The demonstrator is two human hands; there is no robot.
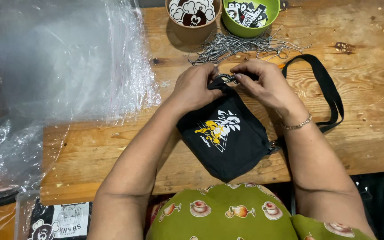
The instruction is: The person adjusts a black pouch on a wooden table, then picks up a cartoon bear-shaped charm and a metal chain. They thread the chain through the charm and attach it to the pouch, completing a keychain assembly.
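A small black fabric bag (230, 138) with a white and yellow print lies on the wooden table (112, 151) in front of me. My left hand (196, 86) pinches the bag's top edge. My right hand (265, 82) grips the same edge from the right, with a small metal piece (228, 78) between the fingertips of both hands. The bag's black strap (330, 93) loops out to the right across the table. A silver bracelet sits on my right wrist.
A pile of metal ball chains (241, 44) lies just beyond my hands. Behind it stand a brown bowl (194, 18) and a green bowl (250, 15) holding printed stickers. A stack of clear plastic bags (63, 62) covers the left side. More packed items lie below the table's left edge.
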